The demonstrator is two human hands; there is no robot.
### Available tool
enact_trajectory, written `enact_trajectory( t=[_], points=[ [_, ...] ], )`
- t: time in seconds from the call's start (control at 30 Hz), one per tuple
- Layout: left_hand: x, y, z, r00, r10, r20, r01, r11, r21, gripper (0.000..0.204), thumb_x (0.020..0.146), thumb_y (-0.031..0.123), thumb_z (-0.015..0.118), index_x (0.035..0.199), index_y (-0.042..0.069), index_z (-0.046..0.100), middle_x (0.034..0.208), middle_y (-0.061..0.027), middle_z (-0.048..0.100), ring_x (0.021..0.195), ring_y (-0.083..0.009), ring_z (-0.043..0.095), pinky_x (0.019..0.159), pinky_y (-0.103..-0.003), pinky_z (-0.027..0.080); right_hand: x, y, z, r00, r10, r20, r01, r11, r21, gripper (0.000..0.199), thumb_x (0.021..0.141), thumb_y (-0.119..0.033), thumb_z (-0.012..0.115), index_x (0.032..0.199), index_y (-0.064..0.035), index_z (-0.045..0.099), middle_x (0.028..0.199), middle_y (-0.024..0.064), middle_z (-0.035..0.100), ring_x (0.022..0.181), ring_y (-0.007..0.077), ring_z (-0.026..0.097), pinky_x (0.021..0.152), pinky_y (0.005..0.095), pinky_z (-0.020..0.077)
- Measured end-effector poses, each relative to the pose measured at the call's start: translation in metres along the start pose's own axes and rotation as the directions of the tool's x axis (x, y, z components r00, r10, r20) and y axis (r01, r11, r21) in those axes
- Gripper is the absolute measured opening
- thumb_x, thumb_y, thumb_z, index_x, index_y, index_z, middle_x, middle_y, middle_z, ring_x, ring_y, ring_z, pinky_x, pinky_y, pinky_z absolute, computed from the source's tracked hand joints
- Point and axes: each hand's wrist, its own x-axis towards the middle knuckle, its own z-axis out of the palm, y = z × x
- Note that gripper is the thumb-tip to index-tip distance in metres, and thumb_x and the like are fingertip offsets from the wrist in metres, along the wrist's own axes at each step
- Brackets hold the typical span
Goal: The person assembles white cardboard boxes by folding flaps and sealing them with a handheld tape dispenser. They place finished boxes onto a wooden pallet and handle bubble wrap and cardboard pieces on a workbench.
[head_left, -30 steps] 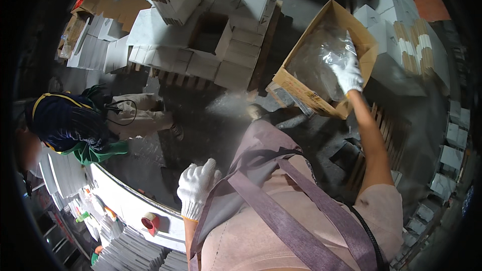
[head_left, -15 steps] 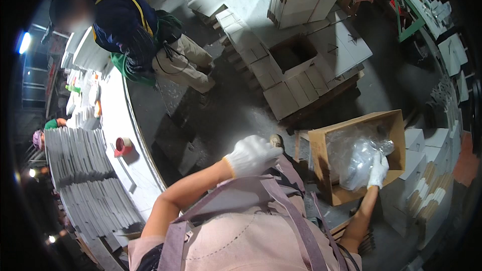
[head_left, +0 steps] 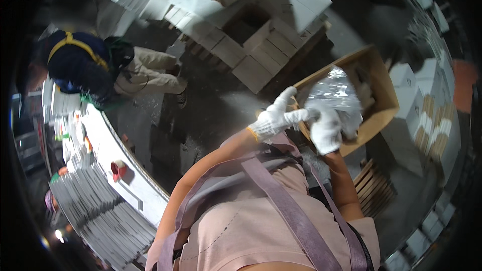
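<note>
My left hand, in a white knit glove, is held at the near left edge of an open cardboard box. Its fingers are spread, and their tips reach close to my right hand. My right hand, gloved the same way, is closed on a shiny clear plastic bag at the bag's near end. The bag bulges over the box opening and hides part of the inside. What the bag contains cannot be made out.
A long white table on the left bears stacked grey panels and a red tape roll. Another person stands beyond it. White cartons on a pallet stand ahead. A wooden pallet and white boxes lie right.
My right hand has come left out of the box, drawing the plastic bag toward me. The left hand has opened and moved right to meet it. The whole view has turned.
</note>
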Motion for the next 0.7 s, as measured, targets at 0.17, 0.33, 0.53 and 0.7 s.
enact_trajectory(
  t=[0.17,0.33,0.53,0.7],
  points=[
    [0.015,0.001,0.018,0.982,-0.170,-0.086,0.166,0.985,-0.056,0.057,0.093,0.040,0.081,0.132,0.002,0.065,0.105,-0.0071,0.075,0.079,-0.0111,0.070,0.066,-0.026,0.057,-0.022,-0.026,0.006,0.916,-0.348,0.200,0.379,0.913,-0.153,0.017,0.105,-0.014,0.055,0.096,-0.0085,0.069,0.088,0.0026,0.067,0.063,0.0136,0.060,0.053,0.0248,0.0474],
    [0.012,0.005,0.018,0.961,-0.206,-0.186,0.169,0.966,-0.195,0.032,0.097,0.027,0.075,0.120,0.005,0.072,0.098,-0.0020,0.075,0.078,-0.0094,0.069,0.070,-0.025,0.055,-0.011,-0.008,-0.057,0.854,0.217,0.472,-0.519,0.381,0.765,0.043,0.088,-0.020,0.086,0.125,-0.0054,0.068,0.111,0.0115,0.076,0.104,0.0260,0.075,0.093,0.0413,0.0583],
    [0.003,-0.009,0.023,0.965,-0.037,-0.261,0.050,0.998,0.043,0.025,0.100,0.025,0.071,0.116,0.006,0.074,0.103,-0.0047,0.077,0.091,-0.0117,0.070,0.080,-0.027,0.054,-0.001,0.006,-0.086,0.651,0.236,0.721,-0.758,0.145,0.636,0.054,0.103,-0.037,0.073,0.141,-0.0013,0.058,0.122,0.0077,0.071,0.111,0.0180,0.066,0.099,0.0329,0.0523],
    [-0.006,-0.017,0.025,0.970,0.002,-0.244,0.026,0.993,0.112,0.034,0.101,0.031,0.072,0.124,0.006,0.071,0.108,-0.0077,0.077,0.095,-0.0161,0.071,0.088,-0.032,0.055,0.010,-0.009,-0.083,0.580,0.233,0.781,-0.575,-0.562,0.594,0.033,0.101,-0.018,0.075,0.128,-0.0003,0.069,0.117,0.0050,0.073,0.102,0.0121,0.066,0.090,0.0282,0.0532]
  ],
)
